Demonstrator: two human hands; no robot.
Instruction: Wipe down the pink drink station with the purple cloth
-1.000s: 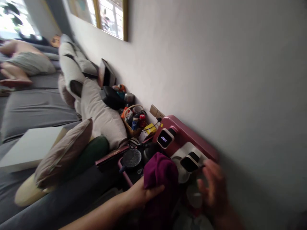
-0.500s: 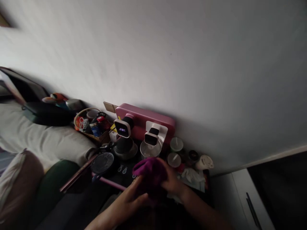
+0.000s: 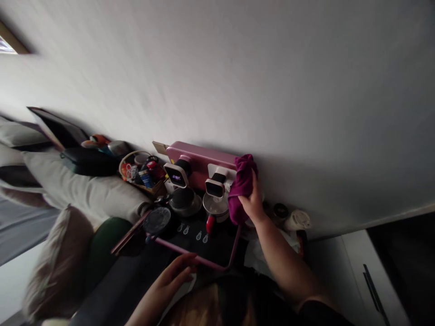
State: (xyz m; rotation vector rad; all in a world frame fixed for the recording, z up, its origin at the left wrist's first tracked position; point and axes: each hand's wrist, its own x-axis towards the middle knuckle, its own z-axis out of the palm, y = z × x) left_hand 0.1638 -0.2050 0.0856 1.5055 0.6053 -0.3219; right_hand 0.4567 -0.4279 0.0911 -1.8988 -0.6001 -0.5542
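My right hand [image 3: 252, 203] grips a purple cloth [image 3: 240, 192] and presses it against the right end of the pink appliance panel [image 3: 204, 156]. Part of the cloth drapes over the panel's corner. Below and left, my left hand [image 3: 176, 274] holds nothing; its fingers are apart near the pink front edge [image 3: 190, 253] of the black cooktop. Two square knobs or displays stick out from the panel: a lit display [image 3: 176, 175] on the left and a dark one [image 3: 215, 186] on the right. A small pot [image 3: 217, 206] with a red handle stands under the right one.
A lidded dark pot [image 3: 185, 201] and a small black pan [image 3: 157, 222] stand to the left. Further left are a basket of bottles and cords [image 3: 144, 174] and a grey cushion [image 3: 64, 258]. Jars [image 3: 299, 219] line the wall at right, beside a white cabinet [image 3: 360, 267].
The purple cloth, earlier between both hands in front of the cooktop, is now up at the panel's right end in my right hand. My left hand has let go and dropped lower.
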